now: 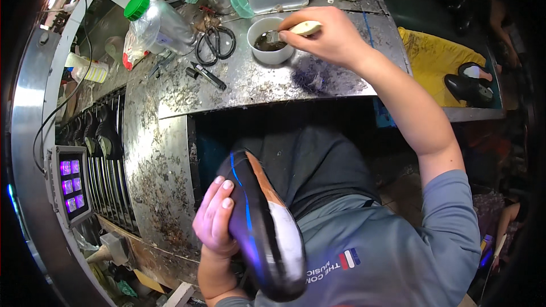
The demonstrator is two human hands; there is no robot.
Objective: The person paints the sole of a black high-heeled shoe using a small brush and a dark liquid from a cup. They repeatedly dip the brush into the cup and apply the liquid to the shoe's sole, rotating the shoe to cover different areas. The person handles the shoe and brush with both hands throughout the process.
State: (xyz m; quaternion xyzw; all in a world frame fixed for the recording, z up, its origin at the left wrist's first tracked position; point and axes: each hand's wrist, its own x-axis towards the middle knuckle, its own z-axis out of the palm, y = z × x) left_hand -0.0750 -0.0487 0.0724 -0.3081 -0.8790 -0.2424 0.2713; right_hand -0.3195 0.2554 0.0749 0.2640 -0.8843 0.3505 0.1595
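Observation:
My left hand (216, 216) is wrapped round a black shoe upper (244, 216) above my lap. A bright blue line runs along its side, and its underside shows a white patch (285, 233) and a brown strip (265, 176). At the bench, my right hand (327, 34) pinches the pale handle of a brush (307, 28). The brush head is down inside a white bowl (273, 57) that contains dark liquid. Its bristles are partly hidden by the bowl and liquid.
Black scissors (216, 45) and a black marker (209, 76) lie left of the bowl. Behind them stands a clear jar with a green lid (136, 7). A lamp with purple lights (71, 185) is at the left. Shoes (469, 88) rest by a yellow sheet (435, 59) at the right.

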